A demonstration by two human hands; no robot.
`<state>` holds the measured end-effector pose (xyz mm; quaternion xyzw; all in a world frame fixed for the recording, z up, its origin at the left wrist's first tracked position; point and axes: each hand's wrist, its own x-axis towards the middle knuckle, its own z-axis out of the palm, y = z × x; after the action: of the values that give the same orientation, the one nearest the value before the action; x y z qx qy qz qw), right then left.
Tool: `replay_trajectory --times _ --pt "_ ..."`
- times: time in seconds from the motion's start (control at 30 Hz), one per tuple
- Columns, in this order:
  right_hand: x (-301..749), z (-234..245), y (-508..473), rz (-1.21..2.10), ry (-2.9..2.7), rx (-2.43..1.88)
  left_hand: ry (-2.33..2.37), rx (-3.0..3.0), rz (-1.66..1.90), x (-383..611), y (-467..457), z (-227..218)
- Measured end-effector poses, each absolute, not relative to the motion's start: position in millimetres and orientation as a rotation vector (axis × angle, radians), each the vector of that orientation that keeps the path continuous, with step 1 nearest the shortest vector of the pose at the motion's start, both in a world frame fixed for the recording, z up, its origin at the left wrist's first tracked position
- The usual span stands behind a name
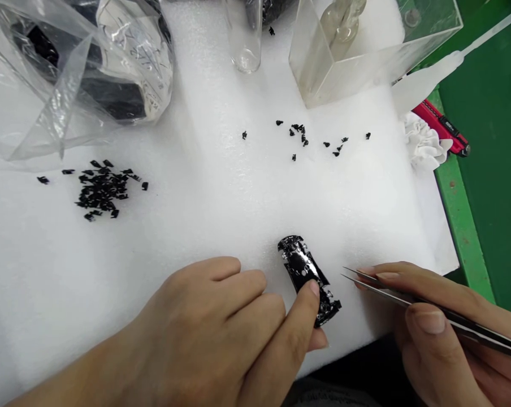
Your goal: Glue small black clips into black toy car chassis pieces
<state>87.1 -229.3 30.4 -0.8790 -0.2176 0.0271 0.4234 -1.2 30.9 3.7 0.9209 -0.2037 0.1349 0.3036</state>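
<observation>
My left hand lies at the bottom centre, its thumb and a fingertip pinching a black moulded part with small holes and shiny edges. My right hand holds fine steel tweezers, whose pointed tips are closed or nearly closed and stop just right of the part, apparently not touching it. A heap of small black pieces lies far to the left on the white foam pad. Several more pieces are scattered above the hands.
A clear plastic bag holding dark items lies at the top left. At the top stand a glass tube and a clear acrylic box. On the right are a white dropper, crumpled white cloth, a red cutter and a green mat.
</observation>
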Motion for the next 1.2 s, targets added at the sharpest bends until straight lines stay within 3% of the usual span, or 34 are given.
replay_trajectory --times 0.23,0.63,0.87,0.97,1.1,1.2 --pt "84.1 31.8 -229.4 0.133 -0.504 -2.190 -0.740 2.556 0.289 2.1 32.4 5.1" --pt "90.5 29.3 -219.8 0.068 -0.611 -2.183 -0.414 2.359 0.322 7.4 29.3 7.0" --pt "96.8 35.3 -220.7 0.121 -0.559 -2.139 -0.497 2.349 0.317 4.5 33.6 7.2" --pt "122.9 57.6 -191.0 0.037 -0.656 -2.224 -0.582 2.364 0.370 7.2 35.8 4.5" --pt "168.6 70.9 -116.5 0.036 -1.190 -2.094 -0.649 2.471 0.477 11.2 37.9 2.7" --pt "188.4 59.8 -59.6 0.244 -1.378 -2.186 -0.649 2.498 0.563 11.6 38.7 1.1"
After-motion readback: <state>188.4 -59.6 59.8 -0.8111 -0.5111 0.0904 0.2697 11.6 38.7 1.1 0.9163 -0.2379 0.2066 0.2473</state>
